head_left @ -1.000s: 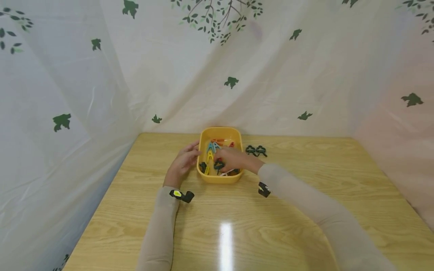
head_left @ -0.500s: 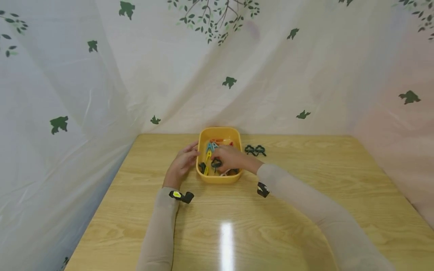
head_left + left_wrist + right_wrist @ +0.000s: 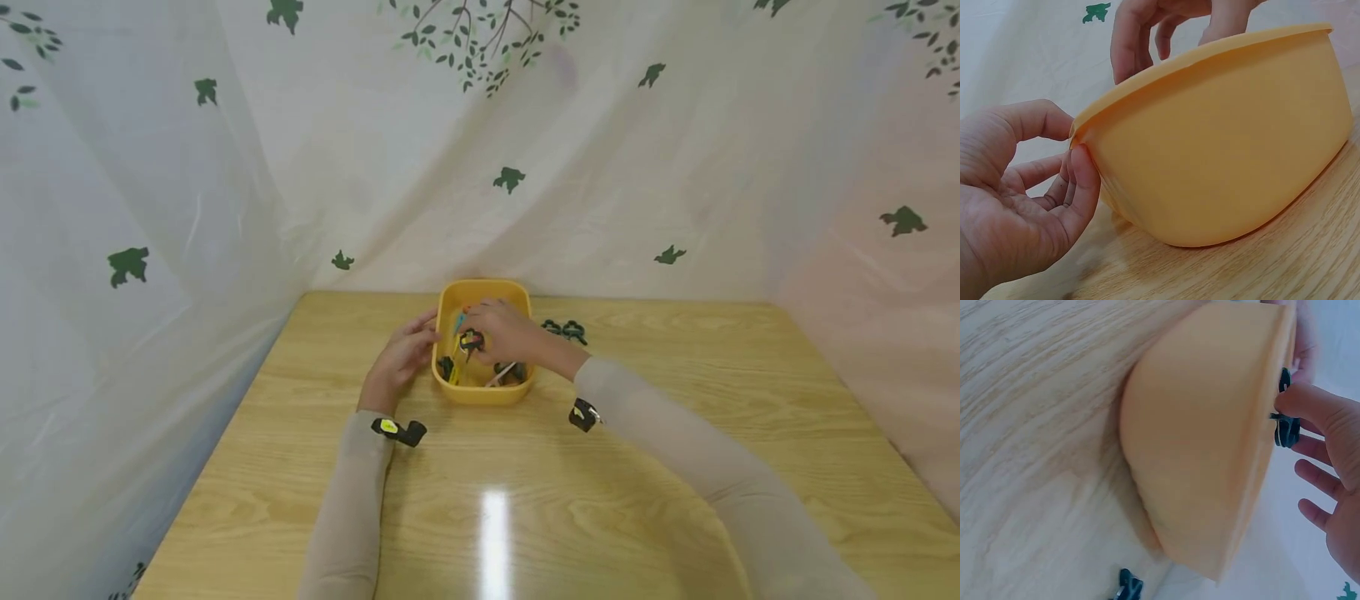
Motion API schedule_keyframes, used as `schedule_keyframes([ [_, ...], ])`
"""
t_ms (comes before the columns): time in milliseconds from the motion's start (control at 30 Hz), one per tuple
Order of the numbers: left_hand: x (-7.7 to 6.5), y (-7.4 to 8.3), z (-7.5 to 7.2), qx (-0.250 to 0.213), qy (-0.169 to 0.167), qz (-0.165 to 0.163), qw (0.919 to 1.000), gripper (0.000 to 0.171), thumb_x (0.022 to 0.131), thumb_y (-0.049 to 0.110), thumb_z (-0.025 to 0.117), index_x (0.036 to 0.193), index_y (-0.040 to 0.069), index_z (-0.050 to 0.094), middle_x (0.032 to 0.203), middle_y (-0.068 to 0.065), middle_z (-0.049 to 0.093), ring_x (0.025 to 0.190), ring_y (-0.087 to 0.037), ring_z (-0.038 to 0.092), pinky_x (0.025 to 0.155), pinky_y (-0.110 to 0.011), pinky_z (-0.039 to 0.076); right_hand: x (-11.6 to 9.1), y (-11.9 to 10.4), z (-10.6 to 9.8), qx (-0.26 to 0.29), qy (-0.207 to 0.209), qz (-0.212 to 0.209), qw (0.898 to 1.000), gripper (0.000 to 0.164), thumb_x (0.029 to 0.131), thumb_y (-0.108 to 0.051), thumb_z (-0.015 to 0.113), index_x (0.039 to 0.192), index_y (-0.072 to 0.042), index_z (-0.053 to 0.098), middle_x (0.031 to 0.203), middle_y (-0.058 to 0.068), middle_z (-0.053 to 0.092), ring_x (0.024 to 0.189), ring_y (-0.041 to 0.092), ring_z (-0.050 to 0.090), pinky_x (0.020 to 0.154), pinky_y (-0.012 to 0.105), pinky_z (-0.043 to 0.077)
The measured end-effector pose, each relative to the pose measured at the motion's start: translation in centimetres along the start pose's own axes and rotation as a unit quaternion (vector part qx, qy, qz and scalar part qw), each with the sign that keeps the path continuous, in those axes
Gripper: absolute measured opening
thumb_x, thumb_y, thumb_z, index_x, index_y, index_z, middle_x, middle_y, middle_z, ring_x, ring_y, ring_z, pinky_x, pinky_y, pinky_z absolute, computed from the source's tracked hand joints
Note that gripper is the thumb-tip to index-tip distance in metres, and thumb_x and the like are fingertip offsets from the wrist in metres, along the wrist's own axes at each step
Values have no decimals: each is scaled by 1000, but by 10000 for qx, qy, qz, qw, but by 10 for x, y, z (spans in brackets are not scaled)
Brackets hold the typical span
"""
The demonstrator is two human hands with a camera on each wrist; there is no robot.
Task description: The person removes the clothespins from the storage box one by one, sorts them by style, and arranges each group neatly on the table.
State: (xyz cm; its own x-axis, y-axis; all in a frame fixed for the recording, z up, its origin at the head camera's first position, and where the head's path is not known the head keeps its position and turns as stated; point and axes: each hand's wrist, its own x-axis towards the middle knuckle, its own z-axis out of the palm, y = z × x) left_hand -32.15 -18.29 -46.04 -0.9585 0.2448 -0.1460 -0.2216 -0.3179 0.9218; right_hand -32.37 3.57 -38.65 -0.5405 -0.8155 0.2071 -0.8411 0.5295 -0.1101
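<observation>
A yellow plastic tub (image 3: 483, 397) stands on the wooden table near its back edge, holding small clips. At its left side, my left hand (image 3: 401, 362) pinches the rim between thumb and fingers, plain in the left wrist view. Over the tub's inside, my right hand (image 3: 507, 332) pinches a dark green clip (image 3: 1286, 432) between thumb and forefinger, level with the rim in the right wrist view. Beneath it lie a yellow clip (image 3: 454, 372), a black clip (image 3: 446, 367) and a white stick-like piece (image 3: 501, 374). The right hand hides part of the contents.
Two dark green clips (image 3: 574, 332) lie side by side on the table just right of the tub. Behind the table hangs a pale curtain (image 3: 420, 183) printed with leaves and birds. Each wrist wears a small black camera (image 3: 582, 414).
My right hand has lifted the dark green clip from the tub's lower part and moved slightly toward the back. The left hand stays at the tub's left rim.
</observation>
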Motion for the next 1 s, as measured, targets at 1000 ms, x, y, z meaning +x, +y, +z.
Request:
schedule_keyframes([
  [1000, 0, 0, 2, -42, 198, -152, 9997, 56, 90, -3, 53, 141, 16, 42, 135, -17, 45, 111, -22, 51, 81, -27, 51, -97, 83, -60, -565, 750, 1119, 9893, 41, 73, -24, 76, 112, -14, 66, 112, 3, 64, 107, 26, 51, 93, 52, 37],
])
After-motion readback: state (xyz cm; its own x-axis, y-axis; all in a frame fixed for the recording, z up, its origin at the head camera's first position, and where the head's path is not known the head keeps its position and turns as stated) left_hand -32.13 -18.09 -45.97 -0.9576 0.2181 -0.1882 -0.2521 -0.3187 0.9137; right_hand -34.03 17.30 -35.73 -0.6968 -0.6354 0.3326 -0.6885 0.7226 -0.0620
